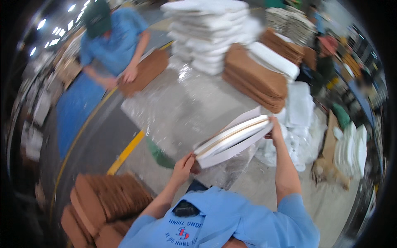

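Observation:
Between my two hands is a long, layered bundle of white padded panels (231, 136), with thin brown edges and pale flat sheets on its outer sides. My left hand (183, 168) is closed around its near left end. At the far right end, my right hand (276, 130) grips the other side, its fingers partly hidden behind the bundle. The bundle is held tilted, edge up, above clear plastic sheeting (165, 103). How many layers it has is hard to tell from this blur.
Brown padded panels (111, 198) are stacked at lower left. Ahead stand a tall white stack (206, 37) and a brown stack (256, 76). White wrapped pieces (300, 105) lie at right. Across from me, a co-worker (113, 41) handles a brown panel (144, 72). Yellow lines (126, 153) mark the floor.

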`<state>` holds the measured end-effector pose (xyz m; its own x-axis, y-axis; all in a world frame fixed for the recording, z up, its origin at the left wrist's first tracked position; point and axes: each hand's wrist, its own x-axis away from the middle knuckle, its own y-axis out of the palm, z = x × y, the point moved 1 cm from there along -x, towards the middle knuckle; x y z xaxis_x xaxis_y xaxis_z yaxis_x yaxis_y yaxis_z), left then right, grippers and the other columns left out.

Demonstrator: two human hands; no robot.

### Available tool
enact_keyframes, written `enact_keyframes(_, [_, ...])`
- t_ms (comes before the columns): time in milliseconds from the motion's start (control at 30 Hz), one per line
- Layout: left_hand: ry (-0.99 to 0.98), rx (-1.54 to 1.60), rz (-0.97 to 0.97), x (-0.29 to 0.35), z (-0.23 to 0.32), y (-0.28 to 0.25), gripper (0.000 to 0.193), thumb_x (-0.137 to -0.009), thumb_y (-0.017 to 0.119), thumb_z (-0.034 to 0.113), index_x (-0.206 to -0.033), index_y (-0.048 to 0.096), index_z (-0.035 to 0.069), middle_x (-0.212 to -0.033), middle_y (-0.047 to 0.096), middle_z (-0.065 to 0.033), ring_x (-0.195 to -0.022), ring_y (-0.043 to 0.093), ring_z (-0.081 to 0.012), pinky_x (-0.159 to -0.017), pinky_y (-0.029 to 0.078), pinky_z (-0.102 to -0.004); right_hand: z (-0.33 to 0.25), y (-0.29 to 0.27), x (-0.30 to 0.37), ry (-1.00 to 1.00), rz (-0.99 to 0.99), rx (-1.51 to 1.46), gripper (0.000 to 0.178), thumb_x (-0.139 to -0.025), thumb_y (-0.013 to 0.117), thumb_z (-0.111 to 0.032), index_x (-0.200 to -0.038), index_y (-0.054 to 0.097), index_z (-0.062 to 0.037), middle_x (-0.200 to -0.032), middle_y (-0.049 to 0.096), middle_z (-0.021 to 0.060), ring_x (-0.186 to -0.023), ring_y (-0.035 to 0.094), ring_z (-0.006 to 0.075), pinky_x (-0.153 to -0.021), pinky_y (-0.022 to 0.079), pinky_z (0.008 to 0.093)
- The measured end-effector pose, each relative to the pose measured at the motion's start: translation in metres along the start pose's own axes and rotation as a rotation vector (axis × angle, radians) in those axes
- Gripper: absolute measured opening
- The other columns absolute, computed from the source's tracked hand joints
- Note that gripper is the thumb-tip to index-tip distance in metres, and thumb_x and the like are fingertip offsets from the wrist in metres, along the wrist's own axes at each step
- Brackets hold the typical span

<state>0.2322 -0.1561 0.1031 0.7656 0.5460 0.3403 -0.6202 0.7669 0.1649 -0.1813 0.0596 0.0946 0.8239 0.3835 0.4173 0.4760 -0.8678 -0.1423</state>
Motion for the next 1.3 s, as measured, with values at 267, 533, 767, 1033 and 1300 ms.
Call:
enact_keyframes(267, [0.453,-0.966,-0.475,0.003,0.010,0.041,0.090,-0.088,0.083,0.034,-0.159,0.038,0.003,-0.139,0.061,-0.0255,-0.122,0.061,-0.0431,-0.105,0.049,-0.0456,0.005,-0.012,0.025,-0.042,-0.028,-0.402,0.079,-0.104,0.046,-0.069,-0.159,0.043,-0.0127,-0.144,0.061,0.0099,-0.128,0.062,0.0288,-0.104,0.054,0.0461])
enact_keyframes(533, [0.310,-0.775,-0.748,-0.026,0.027,0.034,0.109,-0.089,0.080,0.025,-0.165,0.008,-0.007,-0.165,0.028,-0.0350,-0.154,0.032,-0.0456,-0.126,0.030,-0.0456,0.016,0.058,0.062,-0.216,0.232,-0.444,0.049,-0.102,0.066,-0.028,-0.143,0.062,-0.0023,-0.120,0.073,0.0108,-0.104,0.069,0.0186,-0.092,0.054,0.0340])
enact_keyframes(767, [0.415,-0.572,-0.923,-0.108,0.038,0.089,0.099,-0.097,0.071,0.022,-0.167,0.005,-0.004,-0.169,0.024,-0.0281,-0.157,0.028,-0.0345,-0.127,0.026,-0.0427,0.017,0.033,0.042,-0.191,0.542,0.109,0.031,-0.100,0.062,-0.027,-0.105,0.073,0.0012,-0.089,0.074,0.0176,-0.084,0.071,0.0279,-0.078,0.053,0.0410])
enact_keyframes(1033, [0.808,-0.872,-0.620,-0.262,0.091,0.239,0.052,-0.096,0.065,0.013,-0.145,0.057,0.000,-0.148,0.057,-0.0220,-0.140,0.054,-0.0366,-0.117,0.042,-0.0409,-0.022,0.038,0.023,-0.225,0.282,0.039,0.027,-0.102,0.058,-0.023,-0.098,0.071,-0.0001,-0.080,0.069,0.0088,-0.077,0.064,0.0196,-0.073,0.050,0.0380])
enact_keyframes(1300, [0.872,-0.801,-0.681,-0.300,0.083,0.275,0.030,-0.094,0.067,0.011,-0.123,0.075,0.007,-0.119,0.070,-0.0142,-0.106,0.069,-0.0324,-0.091,0.055,-0.0409,-0.001,0.017,-0.011,-0.216,0.102,-0.129,0.025,-0.106,0.055,-0.023,-0.093,0.067,-0.0044,-0.080,0.058,-0.0041,-0.073,0.050,0.0093,-0.068,0.043,0.0304])
